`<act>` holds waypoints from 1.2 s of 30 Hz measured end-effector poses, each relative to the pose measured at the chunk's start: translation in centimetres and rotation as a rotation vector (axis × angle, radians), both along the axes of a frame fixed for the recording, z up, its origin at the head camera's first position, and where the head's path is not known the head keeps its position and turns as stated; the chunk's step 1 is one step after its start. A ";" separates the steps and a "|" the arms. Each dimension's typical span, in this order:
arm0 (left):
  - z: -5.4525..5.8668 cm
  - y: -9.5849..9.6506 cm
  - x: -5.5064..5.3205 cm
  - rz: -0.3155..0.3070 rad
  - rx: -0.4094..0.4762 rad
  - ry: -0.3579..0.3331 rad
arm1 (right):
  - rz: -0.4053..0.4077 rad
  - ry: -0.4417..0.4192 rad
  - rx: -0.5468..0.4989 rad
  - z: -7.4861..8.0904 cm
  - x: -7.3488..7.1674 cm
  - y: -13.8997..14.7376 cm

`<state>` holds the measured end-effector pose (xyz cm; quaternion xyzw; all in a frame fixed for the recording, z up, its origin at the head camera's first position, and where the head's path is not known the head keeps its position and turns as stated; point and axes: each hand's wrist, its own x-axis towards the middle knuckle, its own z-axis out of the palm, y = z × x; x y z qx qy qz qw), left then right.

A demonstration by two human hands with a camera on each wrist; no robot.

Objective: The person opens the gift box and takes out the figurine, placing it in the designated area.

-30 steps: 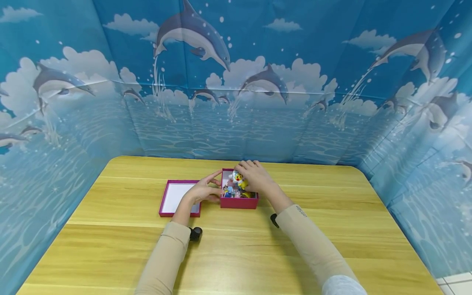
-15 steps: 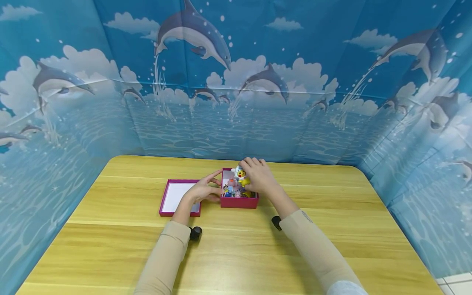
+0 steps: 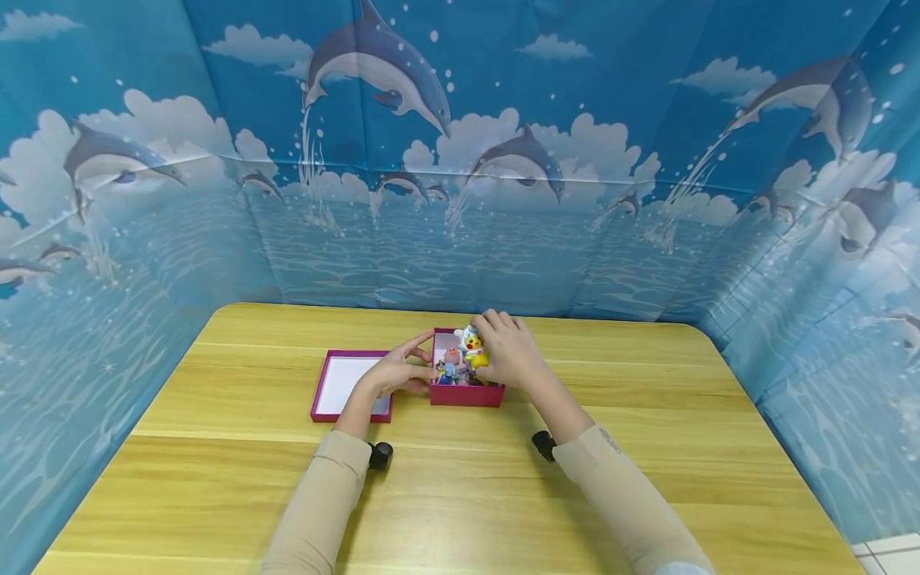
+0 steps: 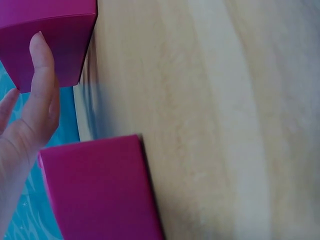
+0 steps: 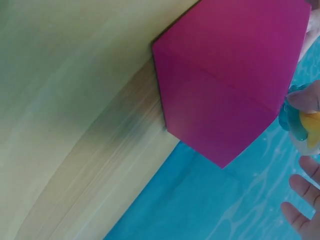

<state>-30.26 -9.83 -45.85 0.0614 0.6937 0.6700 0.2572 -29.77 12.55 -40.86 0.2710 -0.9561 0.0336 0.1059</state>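
A magenta box (image 3: 467, 395) stands open on the table, several small toy figurines inside, among them a pink one (image 3: 452, 356) and a blue one (image 3: 447, 372). Above its right half, my right hand (image 3: 508, 346) pinches a yellow toy figurine (image 3: 476, 353) with a white hat. In the right wrist view its teal and yellow side (image 5: 311, 125) shows under the thumb, the other fingers spread apart. At the box's left wall is my left hand (image 3: 394, 372), fingers extended; the left wrist view has one fingertip against the magenta side (image 4: 65, 50).
A shallow magenta lid (image 3: 350, 418) with a white inside lies left of the box, partly under the left hand. Both are on a wooden table (image 3: 460, 495). Behind it hangs a blue dolphin-print curtain (image 3: 460, 231).
My right hand has moved slightly right and up with the yellow figurine, which now shows more of its body. The left hand, box and lid have stayed in place.
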 end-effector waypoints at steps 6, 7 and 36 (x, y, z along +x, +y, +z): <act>0.0 0.0 0.0 -0.001 -0.011 0.006 | -0.026 -0.021 -0.024 0.2 1.2 -0.1; 0.0 0.0 0.0 -0.001 -0.014 0.006 | -0.028 -0.024 -0.028 0.2 1.4 -0.2; 0.4 -0.2 0.0 -0.050 -0.001 -0.026 | -0.021 -0.034 0.023 -1.5 6.8 -1.6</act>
